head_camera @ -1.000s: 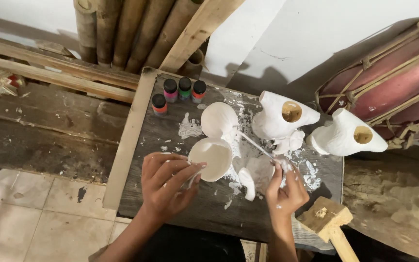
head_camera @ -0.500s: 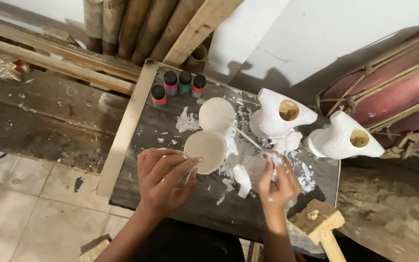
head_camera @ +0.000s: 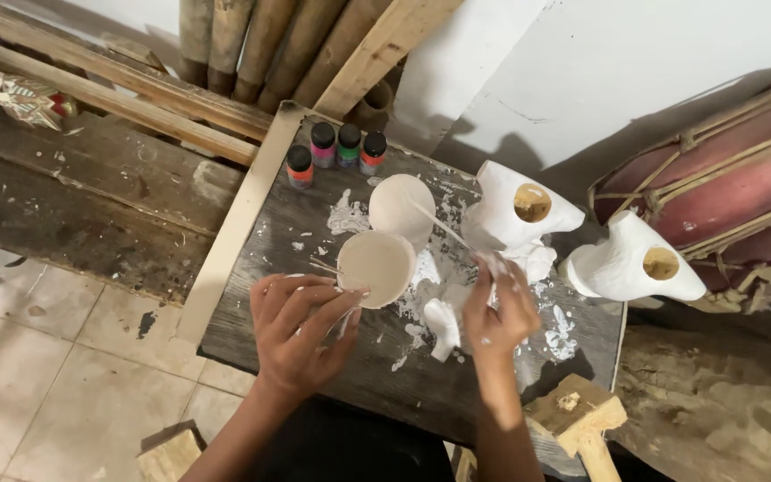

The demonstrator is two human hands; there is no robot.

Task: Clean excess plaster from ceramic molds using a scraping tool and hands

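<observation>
My left hand (head_camera: 301,330) grips a small round cup of white paint (head_camera: 377,266) by its near rim, low over the dark wooden board (head_camera: 261,268). My right hand (head_camera: 497,312) pinches a thin stick (head_camera: 439,225) whose far end reaches over a second pale cup (head_camera: 401,207) behind the first. A small white painted piece (head_camera: 442,326) lies on the board between my hands. Just beyond my right hand stands a white sculpted figure (head_camera: 510,219) with a round wooden hole on top.
Several small paint bottles (head_camera: 336,147) stand at the board's far left. A second white figure (head_camera: 631,263) and a red drum (head_camera: 716,187) are on the right. A wooden mallet (head_camera: 577,415) lies near my right forearm. Bamboo poles (head_camera: 252,45) lean behind.
The view has shifted slightly. Both hands keep their holds, and my right hand has edged a little toward the cups.
</observation>
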